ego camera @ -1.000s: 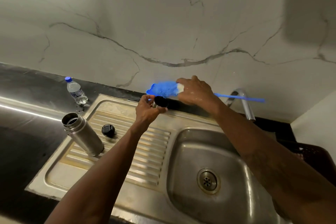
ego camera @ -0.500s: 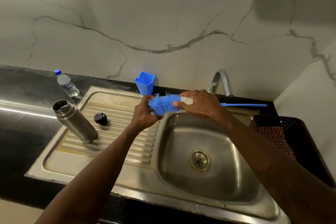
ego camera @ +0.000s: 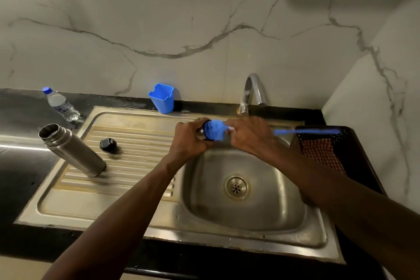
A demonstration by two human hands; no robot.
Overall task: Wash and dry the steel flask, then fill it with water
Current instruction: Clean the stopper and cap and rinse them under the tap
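My left hand (ego camera: 188, 141) is curled round a small round piece (ego camera: 201, 130), part metal, mostly hidden by my fingers; I cannot identify it. My right hand (ego camera: 250, 136) grips a blue brush (ego camera: 214, 130) just behind its bristle head. The head is pressed against the piece in my left hand, and the thin handle runs out past my right wrist, blurred. Both hands are over the far edge of the sink (ego camera: 284, 200) bowl. The tap (ego camera: 253, 88) stands just beyond my right hand, and a blue cup (ego camera: 162, 98) beyond my left. The steel flask (ego camera: 72, 151) stands open on the drainboard (ego camera: 141, 157), well to the left of my left hand, with a black cap (ego camera: 108, 144) near it. A plastic water bottle (ego camera: 61, 104) stands further left on the counter. To the right of my right hand a dark basket (ego camera: 354, 143) holds a checked cloth (ego camera: 322, 154).
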